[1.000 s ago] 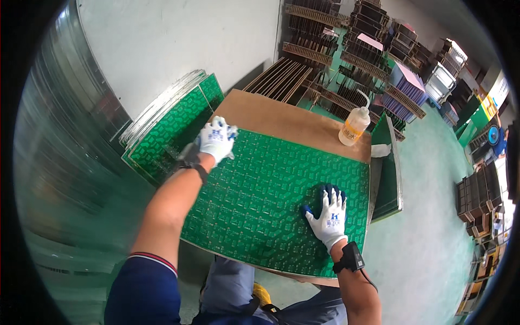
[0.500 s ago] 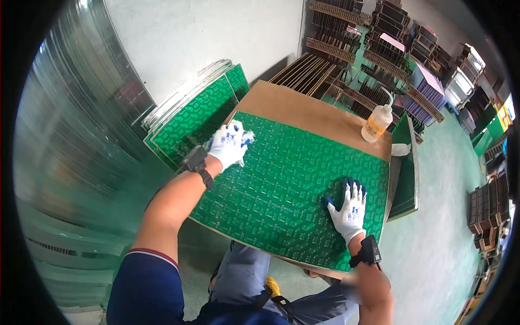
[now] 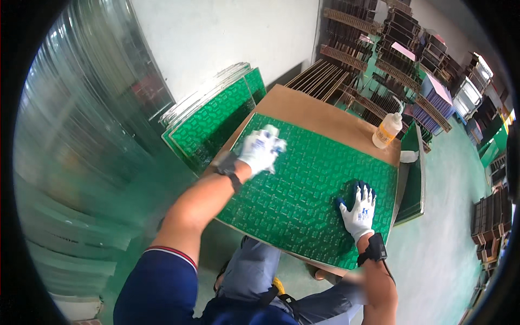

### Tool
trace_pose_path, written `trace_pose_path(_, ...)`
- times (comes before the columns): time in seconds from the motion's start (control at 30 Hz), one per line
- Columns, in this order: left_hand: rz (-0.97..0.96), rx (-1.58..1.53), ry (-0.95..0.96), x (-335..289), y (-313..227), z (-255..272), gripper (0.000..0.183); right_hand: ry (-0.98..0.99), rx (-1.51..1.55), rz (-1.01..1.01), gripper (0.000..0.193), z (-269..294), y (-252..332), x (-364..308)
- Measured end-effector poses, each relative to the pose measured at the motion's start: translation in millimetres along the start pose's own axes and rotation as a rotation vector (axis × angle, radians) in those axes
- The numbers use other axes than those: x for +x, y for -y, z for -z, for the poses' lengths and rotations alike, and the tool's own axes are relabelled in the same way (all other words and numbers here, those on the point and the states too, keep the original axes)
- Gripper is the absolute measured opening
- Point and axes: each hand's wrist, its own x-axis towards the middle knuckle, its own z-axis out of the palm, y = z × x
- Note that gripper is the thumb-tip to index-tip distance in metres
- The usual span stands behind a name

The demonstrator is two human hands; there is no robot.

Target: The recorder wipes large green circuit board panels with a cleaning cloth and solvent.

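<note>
A large green patterned panel (image 3: pixel 303 200), which looks like a circuit screen or board, lies flat on a brown board (image 3: pixel 314 112). Near its far left corner is my left hand (image 3: pixel 255 153), in a white glove with blue fingertips and slightly blurred. Its fingers are closed over a crumpled white cloth (image 3: pixel 279 146) that touches the panel; much of the cloth is hidden under the hand. My right hand (image 3: pixel 359 215), gloved alike, rests flat with fingers spread on the panel's right part.
A clear squeeze bottle (image 3: pixel 387 132) with a yellowish label stands at the brown board's far right. Several green framed panels (image 3: pixel 222 108) lean against the white wall at left. Another framed panel (image 3: pixel 414 179) stands right of the table. Slatted racks (image 3: pixel 352 59) fill the back.
My left hand has slid with the cloth from the panel's left edge a little inward to the right. The right hand keeps its place on the panel. The whole view has shifted slightly.
</note>
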Motion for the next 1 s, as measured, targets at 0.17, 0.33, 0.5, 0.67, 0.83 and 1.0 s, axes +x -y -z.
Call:
trace_pose_path(0.17,0.436,-1.655,0.221,8,78,19,0.031,0.003,0.017,0.043,0.084,-3,6,6)
trace_pose_path(0.33,0.476,-1.085,0.266,-3,81,19,0.031,-0.017,0.034,0.036,0.082,-4,3,4)
trace_pose_path(0.5,0.352,-0.092,0.018,-16,67,-22,0.043,-0.007,0.031,0.045,0.083,2,10,9)
trace_pose_path(0.67,-0.179,-0.238,0.049,14,-58,6,0.019,0.029,-0.001,0.032,0.084,-2,5,2)
trace_pose_path(0.83,-0.411,-0.321,0.006,-9,-115,-15,0.033,0.012,-0.003,0.039,0.084,-4,-3,-2)
trace_pose_path(1.0,0.327,-0.249,0.175,3,61,19,0.048,0.005,0.027,0.05,0.086,2,9,5)
